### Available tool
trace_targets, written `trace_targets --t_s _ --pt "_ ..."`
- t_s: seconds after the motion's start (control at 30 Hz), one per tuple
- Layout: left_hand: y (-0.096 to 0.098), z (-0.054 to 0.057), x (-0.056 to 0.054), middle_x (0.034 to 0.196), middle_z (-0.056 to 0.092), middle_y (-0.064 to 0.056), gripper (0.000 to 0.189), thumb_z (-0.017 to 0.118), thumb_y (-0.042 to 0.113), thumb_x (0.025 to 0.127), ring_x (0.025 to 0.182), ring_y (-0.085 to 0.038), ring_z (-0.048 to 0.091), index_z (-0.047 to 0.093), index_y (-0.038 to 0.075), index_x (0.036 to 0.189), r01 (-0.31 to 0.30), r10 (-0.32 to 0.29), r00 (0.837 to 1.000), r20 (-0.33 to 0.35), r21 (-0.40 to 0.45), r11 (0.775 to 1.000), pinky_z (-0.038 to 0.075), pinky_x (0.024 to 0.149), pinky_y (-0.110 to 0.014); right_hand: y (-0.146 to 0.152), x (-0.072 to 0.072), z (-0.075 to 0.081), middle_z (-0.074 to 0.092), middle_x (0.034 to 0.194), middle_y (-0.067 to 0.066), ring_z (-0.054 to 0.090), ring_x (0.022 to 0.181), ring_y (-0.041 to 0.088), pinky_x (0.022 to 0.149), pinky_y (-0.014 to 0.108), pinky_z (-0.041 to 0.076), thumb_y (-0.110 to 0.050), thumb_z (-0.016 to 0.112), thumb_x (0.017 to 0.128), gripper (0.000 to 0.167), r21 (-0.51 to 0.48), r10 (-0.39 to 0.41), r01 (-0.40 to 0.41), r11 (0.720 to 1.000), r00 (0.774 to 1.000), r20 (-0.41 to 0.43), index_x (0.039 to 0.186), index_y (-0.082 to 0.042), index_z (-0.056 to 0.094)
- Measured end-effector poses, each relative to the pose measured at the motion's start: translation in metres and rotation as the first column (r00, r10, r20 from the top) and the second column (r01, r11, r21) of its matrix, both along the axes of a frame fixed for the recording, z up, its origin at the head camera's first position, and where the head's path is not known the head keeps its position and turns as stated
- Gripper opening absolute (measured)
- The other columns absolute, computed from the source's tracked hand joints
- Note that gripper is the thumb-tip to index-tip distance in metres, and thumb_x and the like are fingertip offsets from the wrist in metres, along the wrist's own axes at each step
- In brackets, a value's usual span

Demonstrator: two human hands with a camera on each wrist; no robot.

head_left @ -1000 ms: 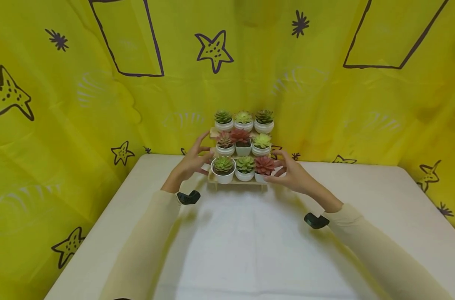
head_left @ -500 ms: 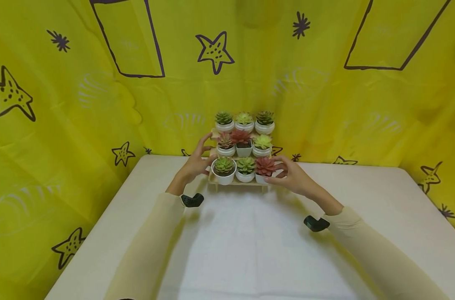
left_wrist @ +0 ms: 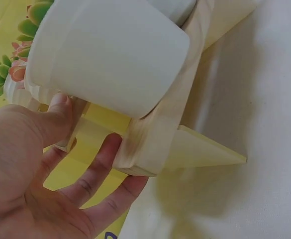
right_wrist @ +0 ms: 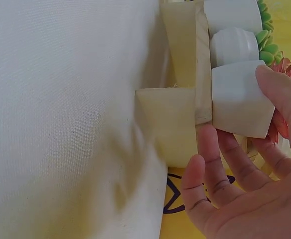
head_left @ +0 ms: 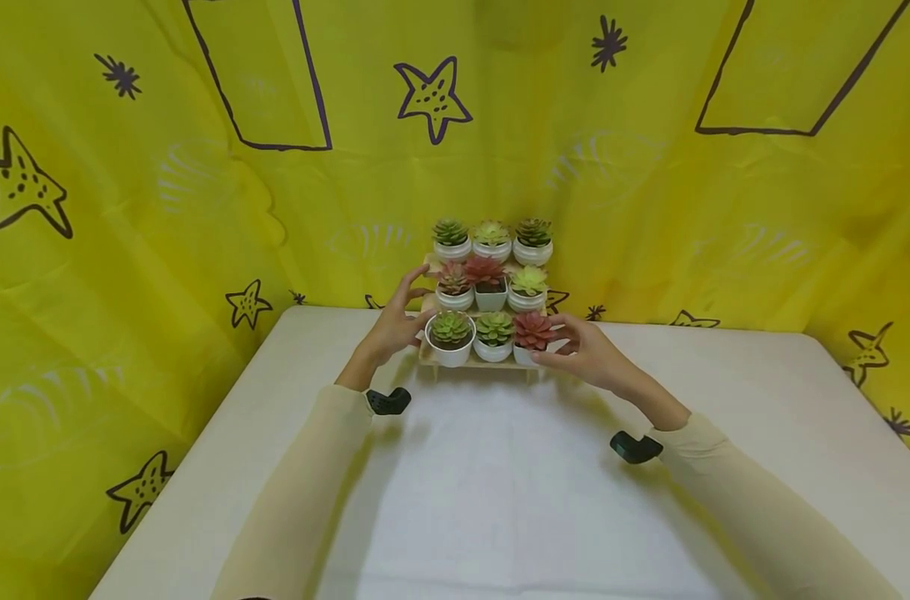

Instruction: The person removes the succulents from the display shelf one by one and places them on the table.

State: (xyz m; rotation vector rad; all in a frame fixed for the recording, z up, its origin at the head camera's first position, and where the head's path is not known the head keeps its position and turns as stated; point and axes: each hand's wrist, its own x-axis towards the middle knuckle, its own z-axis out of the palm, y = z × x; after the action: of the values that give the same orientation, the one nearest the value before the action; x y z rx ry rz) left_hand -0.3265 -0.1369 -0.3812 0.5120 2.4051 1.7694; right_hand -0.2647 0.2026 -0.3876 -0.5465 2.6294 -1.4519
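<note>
A three-tier wooden plant stand (head_left: pixel 473 362) at the back of the table bears several small potted succulents. My left hand (head_left: pixel 390 332) is at its left side, fingers spread. In the left wrist view, fingertips touch the end of the lowest board (left_wrist: pixel 147 137) and the thumb rests on the tier behind, beside a plain white pot (left_wrist: pixel 108 55). My right hand (head_left: pixel 593 354) holds the red succulent (head_left: pixel 533 332) at the right end of the lowest tier. Its thumb lies on the square white pot (right_wrist: pixel 240 97), other fingertips close by the board's end.
Green succulents (head_left: pixel 493 329) and pink ones share the tiers. A yellow patterned curtain (head_left: pixel 335 200) hangs right behind the stand. A white cloth (head_left: pixel 492 483) covers the table, and dark devices (head_left: pixel 389 402) sit on both wrists.
My left hand has shifted slightly toward the right and closer in to the stand. The right hand stays nearly where it was, and the plants keep their arrangement.
</note>
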Motion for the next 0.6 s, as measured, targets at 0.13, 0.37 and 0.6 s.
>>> trace_targets --t_s 0.13,0.37,0.6 --pt "-0.0002 -0.0008 0.0001 0.155 0.038 -0.019 0.075 0.058 0.008 0.106 0.107 -0.051 0.065 0.020 0.040 0.162 -0.014 0.014 1.000 -0.018 -0.015 1.000 0.060 0.068 -0.053 0.0007 0.0002 0.0004 0.062 0.133 0.020 0.069 0.106 0.034 0.084 0.038 0.054 -0.029 0.081 0.091 0.059 -0.016 -0.006 0.007 1.000 0.999 0.035 0.138 -0.003 0.054" --pt "-0.0004 -0.0010 -0.0010 0.154 0.040 -0.019 0.075 0.060 0.010 0.105 0.109 -0.050 0.065 0.022 0.041 0.161 -0.028 0.028 1.000 -0.012 -0.022 0.999 0.060 0.070 -0.056 0.0003 0.0009 0.0003 0.062 0.133 0.021 0.067 0.111 0.036 0.083 0.036 0.054 -0.030 0.081 0.092 0.061 -0.024 -0.022 0.024 0.999 0.998 0.063 0.140 -0.003 0.054" --pt "0.0011 -0.0016 -0.0011 0.153 0.043 -0.016 0.076 0.063 0.011 0.103 0.108 -0.048 0.066 0.025 0.044 0.160 -0.064 0.063 0.998 -0.014 -0.046 0.997 0.061 0.066 -0.051 0.0009 0.0027 0.0031 0.064 0.129 0.020 0.068 0.107 0.035 0.083 0.034 0.055 -0.030 0.082 0.091 0.061 -0.029 -0.025 0.027 0.999 0.997 0.067 0.139 -0.003 0.056"
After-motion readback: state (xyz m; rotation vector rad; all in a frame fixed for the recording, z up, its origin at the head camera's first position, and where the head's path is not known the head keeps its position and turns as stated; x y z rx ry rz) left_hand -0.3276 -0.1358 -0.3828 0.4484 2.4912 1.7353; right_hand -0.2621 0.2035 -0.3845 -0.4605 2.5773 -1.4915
